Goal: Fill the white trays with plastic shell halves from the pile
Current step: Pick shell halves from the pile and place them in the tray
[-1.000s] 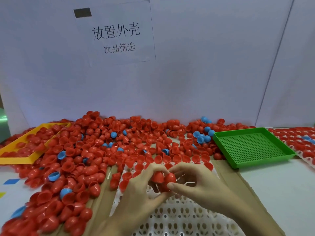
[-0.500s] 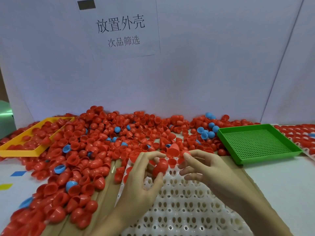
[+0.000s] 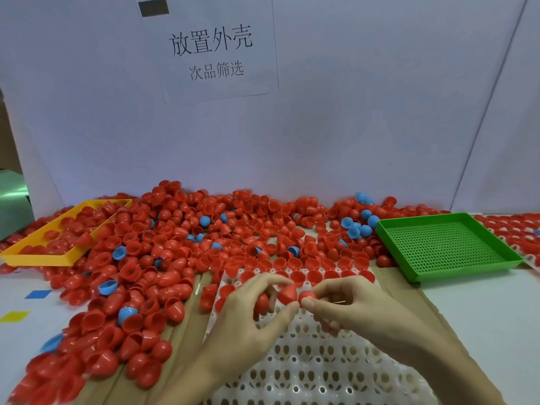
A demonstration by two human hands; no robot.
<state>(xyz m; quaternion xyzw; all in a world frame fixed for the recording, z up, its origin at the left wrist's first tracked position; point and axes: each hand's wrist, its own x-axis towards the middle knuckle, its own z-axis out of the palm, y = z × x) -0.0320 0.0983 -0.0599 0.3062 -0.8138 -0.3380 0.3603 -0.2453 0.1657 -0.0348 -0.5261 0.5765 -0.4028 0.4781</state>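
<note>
A white tray point(image 3: 309, 372) with rows of holes lies in front of me; its far rows hold red shell halves point(image 3: 315, 276). Both hands hover over it. My left hand point(image 3: 251, 320) curls round red shell halves point(image 3: 261, 302) and pinches another one point(image 3: 287, 293) at its fingertips. My right hand point(image 3: 347, 305) pinches a red shell half point(image 3: 306, 296) between thumb and forefinger, right beside the left hand's piece. A big pile of red and a few blue shell halves point(image 3: 163, 258) spreads across the table to the left and behind the tray.
A yellow tray point(image 3: 35, 258) with red halves sits at the far left. An empty green perforated tray point(image 3: 447, 247) stands at the right. Another filled white tray point(image 3: 514, 229) shows at the right edge. A white wall with a paper sign point(image 3: 216, 51) closes the back.
Both hands came closer together over the tray. The right hand, open-fingered before, now pinches a red half next to the left hand's pieces. The view has tilted slightly.
</note>
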